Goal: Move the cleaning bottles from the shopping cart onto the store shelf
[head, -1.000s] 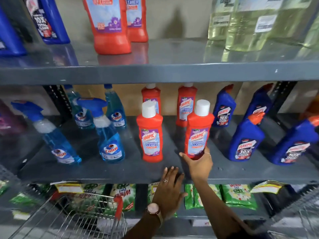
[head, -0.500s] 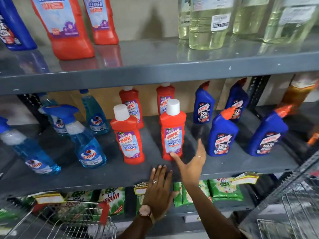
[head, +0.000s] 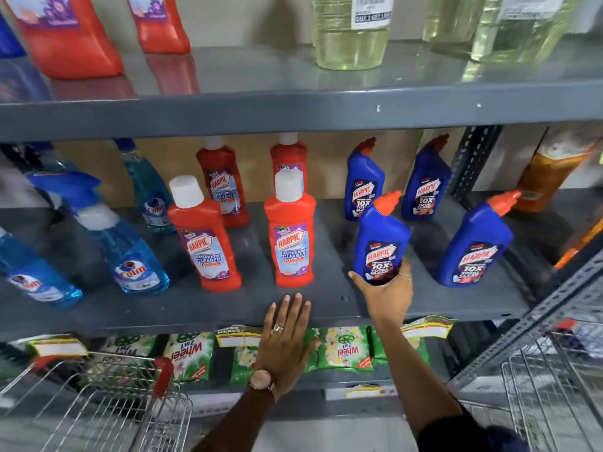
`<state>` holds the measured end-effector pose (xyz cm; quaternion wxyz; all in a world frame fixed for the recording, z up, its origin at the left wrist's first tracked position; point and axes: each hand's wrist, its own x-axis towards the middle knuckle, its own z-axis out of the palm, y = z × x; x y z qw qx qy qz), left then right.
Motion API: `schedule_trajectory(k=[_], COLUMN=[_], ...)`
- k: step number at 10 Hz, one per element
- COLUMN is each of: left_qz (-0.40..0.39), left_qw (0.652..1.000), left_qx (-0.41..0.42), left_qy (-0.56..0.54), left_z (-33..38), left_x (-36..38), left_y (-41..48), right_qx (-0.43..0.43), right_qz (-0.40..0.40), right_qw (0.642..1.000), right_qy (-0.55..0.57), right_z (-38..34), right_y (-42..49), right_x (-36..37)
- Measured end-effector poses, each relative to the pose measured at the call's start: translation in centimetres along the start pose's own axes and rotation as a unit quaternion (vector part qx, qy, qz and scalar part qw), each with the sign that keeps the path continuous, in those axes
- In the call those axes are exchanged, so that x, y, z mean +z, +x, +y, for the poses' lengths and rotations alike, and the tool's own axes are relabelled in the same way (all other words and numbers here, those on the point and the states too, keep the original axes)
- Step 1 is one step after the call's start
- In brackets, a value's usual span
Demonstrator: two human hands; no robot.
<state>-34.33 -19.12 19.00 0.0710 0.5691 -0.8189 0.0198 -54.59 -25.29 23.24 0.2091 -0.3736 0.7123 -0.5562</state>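
Our right hand (head: 386, 290) cups the base of a blue Harpic bottle (head: 380, 239) on the middle shelf (head: 195, 308); our left hand (head: 285, 334) lies flat and empty on the shelf edge. We judge this the straightening step; next, release and return to the shopping cart (head: 98, 396).

Soft overhead store light, sharp centre, smeared edges

The upper shelf (head: 293, 76) shows a glossy sheen with reflections of the red bottles (head: 65, 34) at 11 o'clock; shade pools beneath it. Motion blur smears the spray bottles (head: 130, 256) at 9 o'clock and the amber bottle (head: 551, 171) at 2 o'clock. Wide-angle bowing bends the shelf edges.
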Motion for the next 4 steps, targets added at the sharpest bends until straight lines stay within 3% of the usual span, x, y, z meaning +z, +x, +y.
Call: schedule_trajectory(k=[3,4], left_qz=[0.015,0.041], left_qw=[1.000,0.998], left_qx=[0.004,0.046], left_qy=[0.018,0.023], left_z=[-0.1,-0.6], left_x=[-0.5,-2.5], left_y=[-0.2,-1.2], right_qx=[-0.046,-0.121], right_qz=[-0.037,0.006], right_qw=[0.998,0.991], right_qy=[-0.014,0.061], right_z=[-1.5,-2.5], right_y=[-1.3,-3.8], right_x=[-1.7,-4.7])
